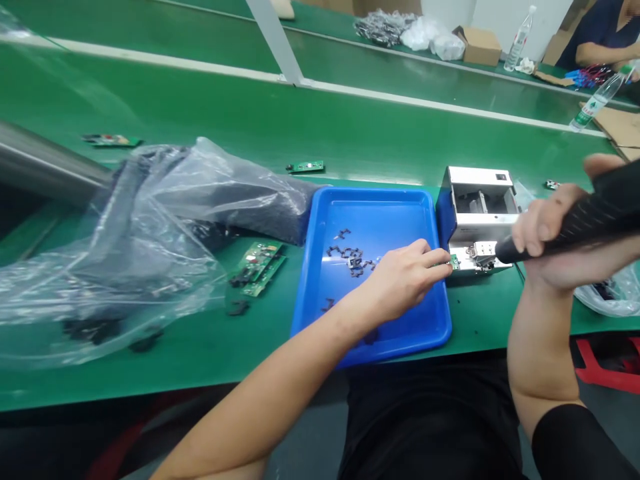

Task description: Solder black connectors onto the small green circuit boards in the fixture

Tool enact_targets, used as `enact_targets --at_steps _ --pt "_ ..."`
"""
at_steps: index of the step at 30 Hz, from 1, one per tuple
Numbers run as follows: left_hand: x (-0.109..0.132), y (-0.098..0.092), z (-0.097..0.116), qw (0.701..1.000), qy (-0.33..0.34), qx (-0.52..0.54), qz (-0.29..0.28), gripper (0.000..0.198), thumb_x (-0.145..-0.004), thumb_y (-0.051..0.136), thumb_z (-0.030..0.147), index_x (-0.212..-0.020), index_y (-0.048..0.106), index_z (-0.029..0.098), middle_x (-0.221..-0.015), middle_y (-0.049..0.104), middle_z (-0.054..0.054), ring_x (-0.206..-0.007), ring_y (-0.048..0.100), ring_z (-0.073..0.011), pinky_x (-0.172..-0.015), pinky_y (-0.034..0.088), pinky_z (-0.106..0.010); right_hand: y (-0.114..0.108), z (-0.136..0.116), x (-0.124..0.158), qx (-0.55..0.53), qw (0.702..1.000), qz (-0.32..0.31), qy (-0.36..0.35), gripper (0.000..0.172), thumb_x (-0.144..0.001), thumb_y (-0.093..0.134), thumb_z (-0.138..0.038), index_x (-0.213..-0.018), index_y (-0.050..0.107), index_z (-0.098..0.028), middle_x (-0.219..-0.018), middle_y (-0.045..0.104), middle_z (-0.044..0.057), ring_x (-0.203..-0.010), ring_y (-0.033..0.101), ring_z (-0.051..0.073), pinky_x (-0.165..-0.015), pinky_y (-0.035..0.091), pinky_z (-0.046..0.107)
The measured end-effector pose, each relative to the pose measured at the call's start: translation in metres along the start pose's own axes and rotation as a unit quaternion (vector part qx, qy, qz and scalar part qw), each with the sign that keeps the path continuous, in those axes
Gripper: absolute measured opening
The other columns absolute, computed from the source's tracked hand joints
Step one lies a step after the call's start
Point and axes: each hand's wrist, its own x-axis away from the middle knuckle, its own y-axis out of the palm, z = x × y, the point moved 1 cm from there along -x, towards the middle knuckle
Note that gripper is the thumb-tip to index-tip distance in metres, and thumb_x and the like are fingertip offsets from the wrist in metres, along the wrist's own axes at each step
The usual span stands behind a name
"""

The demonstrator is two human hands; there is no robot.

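My right hand (555, 230) grips a black electric screwdriver (595, 217), its tip pointing left at the front of a small silver machine (480, 177) that looks like a screw feeder. Whether the tip touches it I cannot tell. My left hand (413, 277) reaches over the right side of a blue tray (375, 352), fingertips pinching a small green circuit board (455, 261) against the machine's front left corner. Most of that board is hidden by the fingers. Inside the tray lie small black plastic parts (345, 252), several of them linked or tangled together.
Left of the tray, green circuit boards (263, 267) lie beside a large clear plastic bag (175, 193) of dark parts. Another board (306, 167) sits behind the tray. Water bottles (597, 103) and a cardboard box (477, 45) stand farther back. A person's arm (603, 53) shows at upper right.
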Motion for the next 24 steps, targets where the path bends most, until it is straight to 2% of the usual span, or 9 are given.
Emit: enact_targets --at_steps 2,4,7,10,13,19,24 --pt "-0.001 -0.001 0.001 1.0 0.001 -0.006 -0.005 0.03 -0.096 0.054 0.006 -0.117 0.07 0.021 -0.129 0.07 -0.003 -0.096 0.057 -0.0213 -0.07 0.051 -0.03 -0.013 -0.008 0.004 0.041 0.999 -0.009 -0.019 0.06 -0.077 0.064 -0.079 -0.107 0.072 -0.028 -0.055 0.056 -0.005 -0.033 0.044 0.013 -0.033 0.039 0.027" --pt "-0.002 -0.003 0.001 1.0 0.001 -0.011 -0.006 0.029 -0.097 0.053 0.006 -0.116 0.07 0.02 -0.129 0.07 -0.003 -0.094 0.056 -0.0215 -0.07 0.052 -0.031 -0.019 -0.007 0.007 0.07 0.997 0.01 -0.027 0.06 -0.079 0.057 -0.082 -0.106 0.072 -0.029 -0.055 0.054 -0.005 -0.032 0.043 0.013 -0.032 0.039 0.027" --pt "-0.002 -0.004 0.002 1.0 0.002 -0.016 -0.006 0.031 -0.096 0.053 0.004 -0.117 0.07 0.02 -0.13 0.069 -0.003 -0.095 0.057 -0.0217 -0.072 0.053 -0.033 -0.016 0.002 0.013 0.097 0.995 0.032 -0.024 0.062 -0.084 0.042 -0.085 -0.098 0.07 -0.032 -0.051 0.05 -0.006 -0.029 0.039 0.013 -0.031 0.035 0.026" --pt "-0.002 -0.005 0.003 1.0 0.0 -0.015 -0.009 0.031 -0.096 0.053 0.004 -0.117 0.07 0.02 -0.131 0.069 -0.002 -0.096 0.057 -0.0218 -0.072 0.053 -0.033 -0.01 0.011 0.016 0.095 0.995 0.007 -0.035 0.065 -0.087 0.035 -0.085 -0.097 0.07 -0.032 -0.05 0.049 -0.005 -0.029 0.038 0.012 -0.029 0.034 0.025" --pt "-0.002 -0.006 0.004 1.0 -0.001 -0.015 -0.018 0.031 -0.095 0.054 0.004 -0.118 0.069 0.02 -0.131 0.069 -0.002 -0.096 0.057 -0.0217 -0.072 0.053 -0.033 -0.01 0.016 0.018 0.066 0.997 -0.005 -0.043 0.067 -0.089 0.037 -0.084 -0.1 0.071 -0.028 -0.051 0.051 -0.005 -0.03 0.04 0.012 -0.029 0.035 0.024" --pt "-0.002 -0.009 0.004 1.0 -0.005 -0.013 -0.025 0.03 -0.095 0.055 0.005 -0.117 0.07 0.02 -0.128 0.07 -0.002 -0.094 0.057 -0.0215 -0.072 0.053 -0.033 -0.012 0.02 0.022 0.06 0.997 0.033 -0.024 0.071 -0.081 0.044 -0.089 -0.101 0.07 -0.026 -0.05 0.053 -0.007 -0.028 0.039 0.011 -0.027 0.035 0.023" --pt "-0.004 -0.008 0.004 0.999 -0.006 -0.007 -0.035 0.03 -0.094 0.057 0.004 -0.116 0.07 0.02 -0.126 0.07 -0.003 -0.095 0.057 -0.0218 -0.074 0.054 -0.033 -0.011 0.018 0.024 0.04 0.999 0.018 -0.012 0.074 -0.083 0.05 -0.085 -0.114 0.074 -0.023 -0.052 0.055 -0.005 -0.03 0.042 0.011 -0.03 0.037 0.023"
